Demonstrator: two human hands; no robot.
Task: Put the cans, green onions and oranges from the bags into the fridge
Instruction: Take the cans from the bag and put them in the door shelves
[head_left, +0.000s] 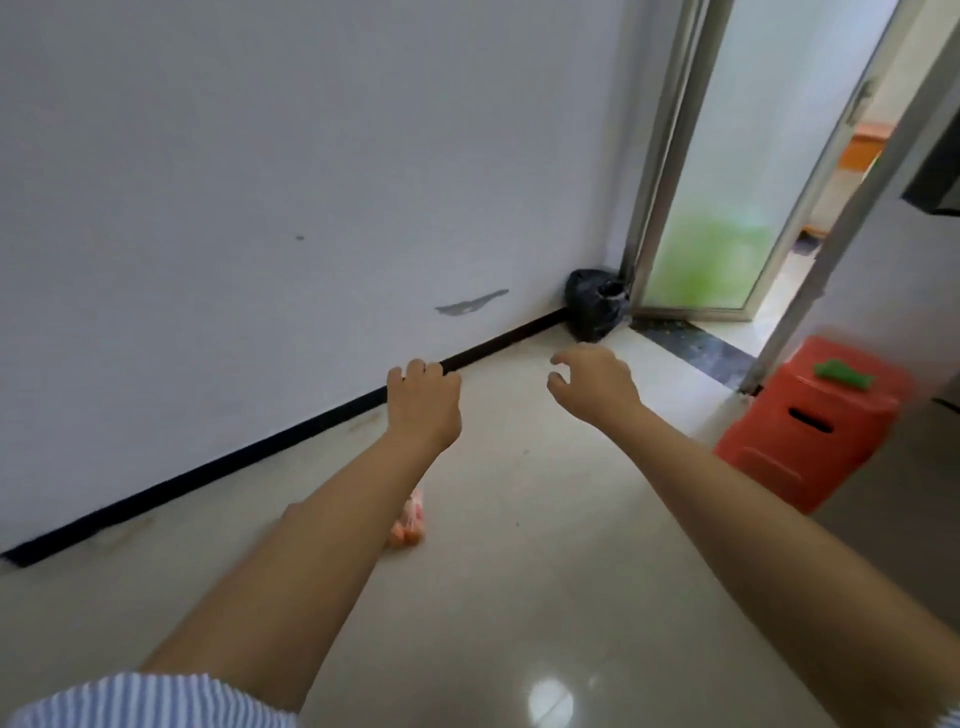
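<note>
My left hand (423, 400) is stretched out ahead with its fingers curled into a fist, seen from the back. Below its forearm hangs a thin bag of oranges (409, 525), blurred and narrowing upward behind the arm, so the hand appears to grip its handles; the grip itself is hidden. My right hand (592, 382) reaches forward beside it with loosely curled fingers and holds nothing. No fridge, cans or green onions are in view.
A white wall with a black baseboard (260, 447) runs along the left. A black rubbish bag (595, 306) sits in the corner by a frosted glass door (727, 208). An orange plastic stool (810, 421) with a green item (841, 375) on top stands at the right.
</note>
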